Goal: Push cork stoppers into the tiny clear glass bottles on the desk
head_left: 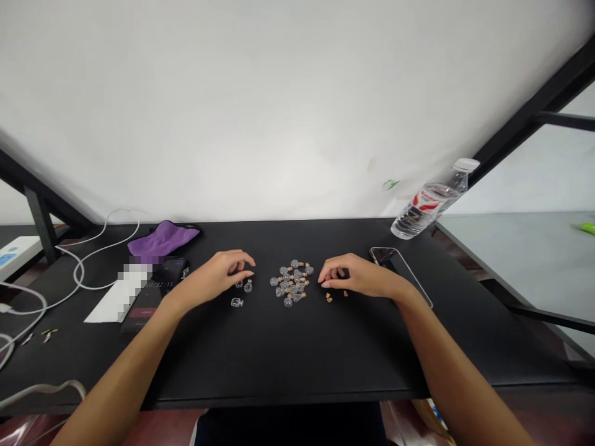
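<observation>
My left hand [227, 272] hovers above the black table with its thumb and fingers apart, holding nothing. Beside and beneath it lie several small clear glass bottles without corks, among them one bottle [237, 302] on its side and another [248, 285]. Between the hands is a cluster of tiny corked glass bottles [295, 286]. My right hand [346, 274] is just right of that cluster, fingers loosely curled and thumb near the index finger, with nothing visible in it. Small loose corks [329, 297] lie below it, one cork [345, 293] slightly apart.
A smartphone [404, 269] lies by my right forearm, with a water bottle [430, 201] behind. On the left are a purple cloth item [163, 240], a dark device [170, 279] with a timer display, white paper [109, 303] and white cables [77, 272]. A white wall [279, 124] bounds the table's back.
</observation>
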A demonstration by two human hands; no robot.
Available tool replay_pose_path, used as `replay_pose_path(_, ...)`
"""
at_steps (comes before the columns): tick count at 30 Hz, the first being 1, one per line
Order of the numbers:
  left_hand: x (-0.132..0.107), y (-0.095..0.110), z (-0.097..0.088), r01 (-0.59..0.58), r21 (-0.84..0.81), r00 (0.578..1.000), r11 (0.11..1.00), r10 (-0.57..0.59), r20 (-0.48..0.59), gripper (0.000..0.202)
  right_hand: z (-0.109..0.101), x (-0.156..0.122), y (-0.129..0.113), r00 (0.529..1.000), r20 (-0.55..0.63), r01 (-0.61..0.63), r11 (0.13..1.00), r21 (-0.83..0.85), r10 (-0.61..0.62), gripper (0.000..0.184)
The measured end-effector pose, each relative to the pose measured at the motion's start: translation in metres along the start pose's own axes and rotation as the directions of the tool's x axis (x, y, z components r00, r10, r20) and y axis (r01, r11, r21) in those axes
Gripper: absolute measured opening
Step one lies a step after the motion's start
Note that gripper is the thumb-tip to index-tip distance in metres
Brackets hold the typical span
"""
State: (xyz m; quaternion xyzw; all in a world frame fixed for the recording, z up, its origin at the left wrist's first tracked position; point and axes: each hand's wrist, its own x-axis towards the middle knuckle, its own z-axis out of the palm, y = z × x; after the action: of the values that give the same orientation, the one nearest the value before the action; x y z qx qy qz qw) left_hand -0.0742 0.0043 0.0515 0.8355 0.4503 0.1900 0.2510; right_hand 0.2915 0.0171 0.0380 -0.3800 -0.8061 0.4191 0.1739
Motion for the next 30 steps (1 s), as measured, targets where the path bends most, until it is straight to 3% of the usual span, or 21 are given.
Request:
replay_pose_path(5,-0.005,-0.009,-0.017,0.051,-0.063,0.995,0.997,-0.046,0.085,0.031,-0.003,-0.002,-0.001,0.993,0.117,-0.026,0.999,0.046,0.021,0.025)
replay_pose_path(13,-0.005,-0.006,0.000,0.018,0.064,0.988,0.998,-0.027,0.150,0.029,0.001,-0.002,-0.003,0.990,0.141,-0.004,1.000,-0.016,0.007,0.022)
replay_pose_path(19,-0.002,-0.005,0.011,-0.011,0.097,0.998,0.995,0.004,0.070,0.018,0.003,-0.004,-0.008,0.996,0.087,-0.021,0.997,-0.069,0.027,0.021)
replay_pose_path(22,0.000,0.000,0.015,-0.018,0.063,1.000,0.998,0.016,0.026,0.010,0.003,-0.004,-0.005,0.992,0.124,-0.011,0.998,-0.062,0.019,0.018)
replay_pose_path(28,0.006,0.017,0.036,-0.088,-0.158,0.974,0.983,0.051,-0.222,0.003,0.002,-0.002,-0.008,0.992,0.119,-0.019,0.996,-0.081,0.029,0.022)
replay_pose_path(30,0.007,0.023,0.044,-0.110,-0.250,0.966,0.962,0.045,-0.254,0.004,0.003,-0.001,-0.013,0.995,0.095,0.003,0.998,-0.061,0.003,0.022)
